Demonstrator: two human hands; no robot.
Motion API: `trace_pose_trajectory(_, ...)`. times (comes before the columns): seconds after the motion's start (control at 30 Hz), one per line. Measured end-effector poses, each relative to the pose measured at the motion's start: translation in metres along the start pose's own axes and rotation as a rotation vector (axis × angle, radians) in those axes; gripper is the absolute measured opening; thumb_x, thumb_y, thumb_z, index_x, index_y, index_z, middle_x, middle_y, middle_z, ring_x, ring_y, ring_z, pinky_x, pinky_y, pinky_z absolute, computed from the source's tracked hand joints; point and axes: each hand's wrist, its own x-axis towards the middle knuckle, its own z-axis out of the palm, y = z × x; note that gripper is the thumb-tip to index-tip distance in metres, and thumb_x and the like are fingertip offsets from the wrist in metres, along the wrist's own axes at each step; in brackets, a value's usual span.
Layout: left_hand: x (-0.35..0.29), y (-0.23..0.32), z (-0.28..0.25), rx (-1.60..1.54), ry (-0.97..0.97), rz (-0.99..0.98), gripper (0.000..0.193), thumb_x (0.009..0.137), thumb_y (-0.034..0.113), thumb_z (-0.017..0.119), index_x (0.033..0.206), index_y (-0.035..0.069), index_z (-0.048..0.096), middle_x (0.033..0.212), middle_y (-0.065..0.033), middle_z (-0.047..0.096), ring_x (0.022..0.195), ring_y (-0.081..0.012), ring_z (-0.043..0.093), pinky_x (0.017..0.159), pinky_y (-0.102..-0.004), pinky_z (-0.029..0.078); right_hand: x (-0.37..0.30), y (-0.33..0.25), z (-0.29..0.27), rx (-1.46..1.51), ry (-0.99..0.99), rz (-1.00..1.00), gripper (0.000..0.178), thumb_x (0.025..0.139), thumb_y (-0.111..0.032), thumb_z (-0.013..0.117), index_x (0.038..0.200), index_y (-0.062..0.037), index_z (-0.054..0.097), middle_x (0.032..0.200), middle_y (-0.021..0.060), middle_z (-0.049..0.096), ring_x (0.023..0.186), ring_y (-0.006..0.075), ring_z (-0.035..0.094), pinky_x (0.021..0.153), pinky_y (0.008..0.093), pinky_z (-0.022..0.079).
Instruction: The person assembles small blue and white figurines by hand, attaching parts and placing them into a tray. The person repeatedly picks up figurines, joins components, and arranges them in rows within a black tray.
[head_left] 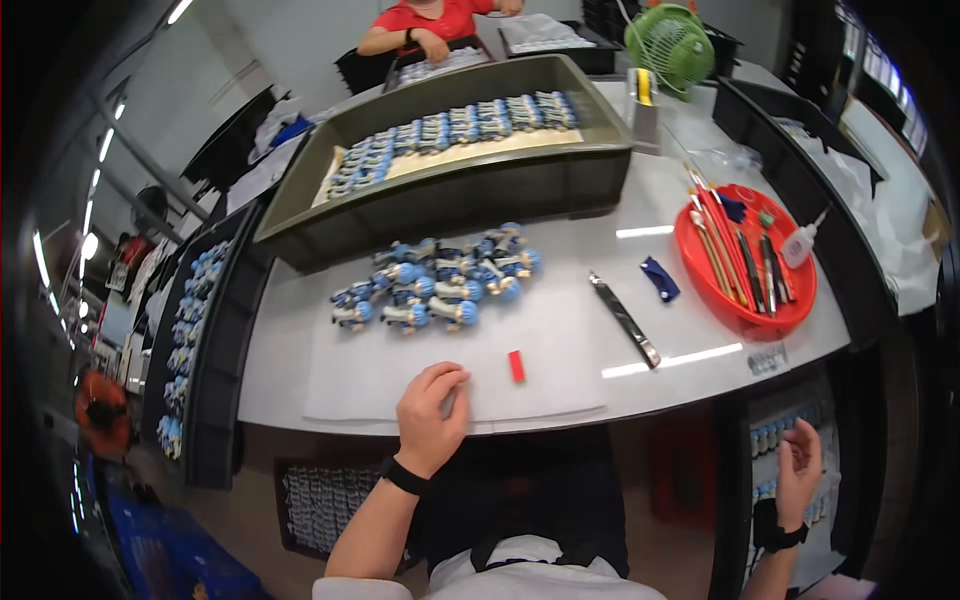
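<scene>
Head view: figurines beyond left hand, others beside right hand; both half-curled, grip unclear.

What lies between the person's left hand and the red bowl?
In the head view, a small red block, a slim dark tool, then a small navy piece lie there.

Blue-and-white figurines in a loose tabletop cluster

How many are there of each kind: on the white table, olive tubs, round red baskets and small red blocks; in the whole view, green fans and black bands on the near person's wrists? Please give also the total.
Olive tub: 1
Round red basket: 1
Small red block: 1
Green fan: 1
Black wristbands: 2
Total: 6
</scene>
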Motion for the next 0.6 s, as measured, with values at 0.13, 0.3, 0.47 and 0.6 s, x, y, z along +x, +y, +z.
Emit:
trace_pose_trajectory(0.13,0.026,0.017,-0.037,-0.137,-0.226,0.059,0.014,0.073,0.002,0.058,0.087,0.000,0.060,0.089,-0.0126,0.061,0.083,-0.0294,0.058,0.072,-0.0343,0.047,-0.007,-0.081,0.105,0.239,-0.395,-0.127,0.028,0.080,0.006,0.055,0.107,-0.0008,0.053,0.089,0.0039,0.058,0.074,0.0075,0.056,0.066,0.0195,0.046)
trace_pose_trajectory(0.3,0.098,0.011,-0.029,0.042,-0.258,0.461,0.015,0.070,0.002,0.059,0.085,0.003,0.059,0.085,-0.0098,0.059,0.082,-0.0277,0.055,0.072,-0.0375,0.045,-0.028,-0.120,0.189,0.270,-0.700,-0.297,0.026,0.077,0.000,0.062,0.103,-0.0004,0.058,0.081,0.0063,0.063,0.065,0.0078,0.057,0.057,0.0196,0.044)
trace_pose_trajectory(0.47,0.136,-0.004,0.014,0.489,-0.510,0.776,0.023,0.064,0.000,0.060,0.086,0.006,0.060,0.091,-0.0062,0.055,0.091,-0.0229,0.049,0.076,-0.0324,0.039,-0.050,-0.138,0.216,0.337,-0.770,-0.307,0.026,0.079,-0.002,0.060,0.104,-0.0005,0.058,0.081,0.0067,0.063,0.064,0.0079,0.056,0.056,0.0199,0.045)
trace_pose_trajectory(0.6,0.142,-0.002,0.021,0.696,-0.607,0.884,0.021,0.064,0.002,0.060,0.084,0.006,0.060,0.092,-0.0079,0.053,0.092,-0.0222,0.048,0.076,-0.0325,0.037,-0.052,-0.131,0.212,0.306,-0.740,-0.205,0.021,0.080,-0.002,0.060,0.101,0.0005,0.059,0.080,0.0062,0.063,0.066,0.0068,0.057,0.059,0.0196,0.046)
